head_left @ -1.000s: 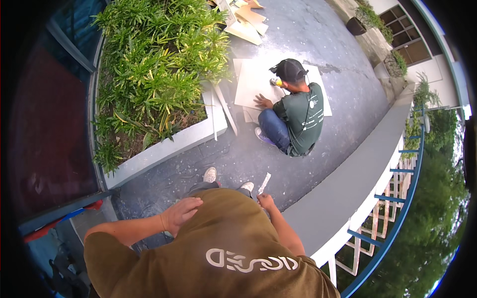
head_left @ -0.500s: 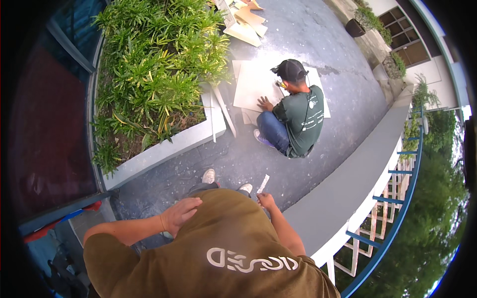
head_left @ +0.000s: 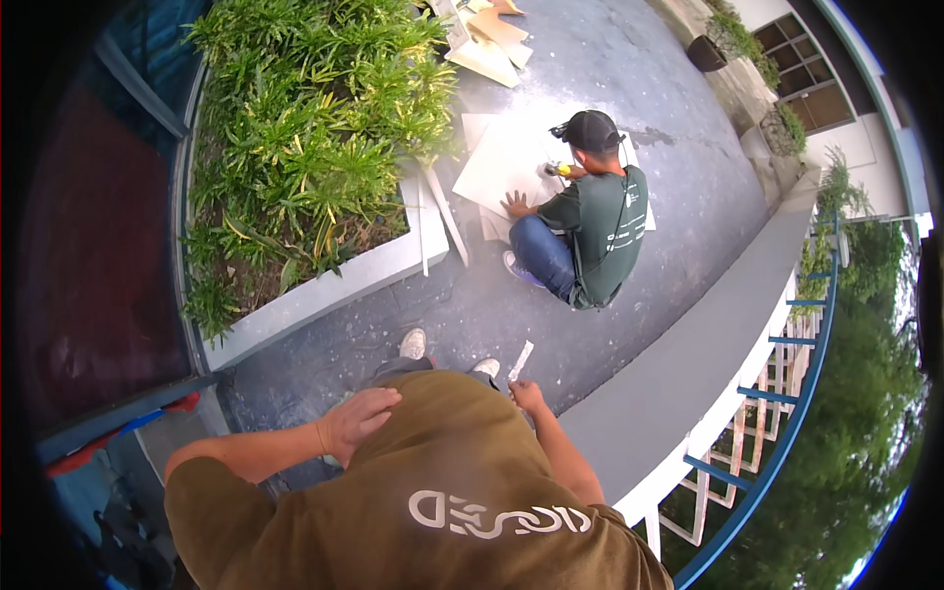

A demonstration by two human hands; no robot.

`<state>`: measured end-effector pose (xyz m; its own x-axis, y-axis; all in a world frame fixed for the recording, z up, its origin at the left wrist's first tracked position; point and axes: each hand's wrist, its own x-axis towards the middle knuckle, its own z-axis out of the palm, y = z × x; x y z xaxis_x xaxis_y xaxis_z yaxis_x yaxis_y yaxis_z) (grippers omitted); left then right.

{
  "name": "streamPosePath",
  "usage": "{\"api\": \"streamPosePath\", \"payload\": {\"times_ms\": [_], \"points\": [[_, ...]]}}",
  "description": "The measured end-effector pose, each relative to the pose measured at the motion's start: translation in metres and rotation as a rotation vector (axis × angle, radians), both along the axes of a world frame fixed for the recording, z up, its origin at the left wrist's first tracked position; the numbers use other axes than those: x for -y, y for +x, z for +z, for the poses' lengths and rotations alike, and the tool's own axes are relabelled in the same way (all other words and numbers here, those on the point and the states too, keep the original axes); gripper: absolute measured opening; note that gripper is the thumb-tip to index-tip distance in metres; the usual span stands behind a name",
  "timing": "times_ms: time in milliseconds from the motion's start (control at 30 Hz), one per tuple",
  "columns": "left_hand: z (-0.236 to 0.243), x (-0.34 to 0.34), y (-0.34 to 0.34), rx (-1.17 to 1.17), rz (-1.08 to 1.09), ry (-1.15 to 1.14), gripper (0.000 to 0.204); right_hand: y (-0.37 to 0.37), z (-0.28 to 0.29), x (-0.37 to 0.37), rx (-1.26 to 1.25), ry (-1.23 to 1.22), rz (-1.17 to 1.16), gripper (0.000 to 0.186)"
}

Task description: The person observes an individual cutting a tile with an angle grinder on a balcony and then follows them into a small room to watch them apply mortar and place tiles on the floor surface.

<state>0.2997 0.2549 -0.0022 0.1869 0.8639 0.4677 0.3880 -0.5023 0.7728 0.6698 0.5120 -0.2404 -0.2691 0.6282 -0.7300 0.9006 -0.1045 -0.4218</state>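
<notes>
My left hand (head_left: 360,423) lies flat against the belly of my brown shirt (head_left: 447,433), with its fingers stretched out and nothing held. Low at my right side, my right hand (head_left: 527,395) is closed around one end of a narrow whitish strip (head_left: 521,358). The strip sticks out past my fingers, above the grey floor; its exact kind is unclear. Ahead of me a co-worker (head_left: 602,231) in a dark green shirt and cap squats over a pale flat board (head_left: 503,169). One of their hands presses on the board, and the other holds a yellow and dark tool (head_left: 559,169).
A white-edged planter (head_left: 324,285) full of leafy plants stands at the left. Scattered pale board offcuts (head_left: 489,49) lie at the back. A long white strip (head_left: 447,218) leans by the planter. A low grey wall (head_left: 678,334) with blue railing runs along the right.
The co-worker's tool and hand have moved slightly left over the board, which has turned or shifted a little left. My own hands stay almost in place.
</notes>
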Motion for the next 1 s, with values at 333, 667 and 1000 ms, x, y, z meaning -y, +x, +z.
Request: {"api": "streamPosePath", "payload": {"times_ms": [333, 667, 1000], "points": [[-0.007, 0.001, 0.001, -0.024, -0.024, 0.007, 0.067, 0.0, -0.001, 0.006, -0.017, -0.045, -0.088, 0.029], [-0.016, 0.009, 0.007, -0.089, -0.02, -0.02, 0.078, 0.007, 0.006, 0.011, -0.002, -0.02, -0.036, 0.029], [-0.012, 0.01, 0.008, -0.054, -0.009, -0.009, 0.07, 0.009, -0.009, 0.015, -0.032, -0.036, -0.07, 0.029]]}}
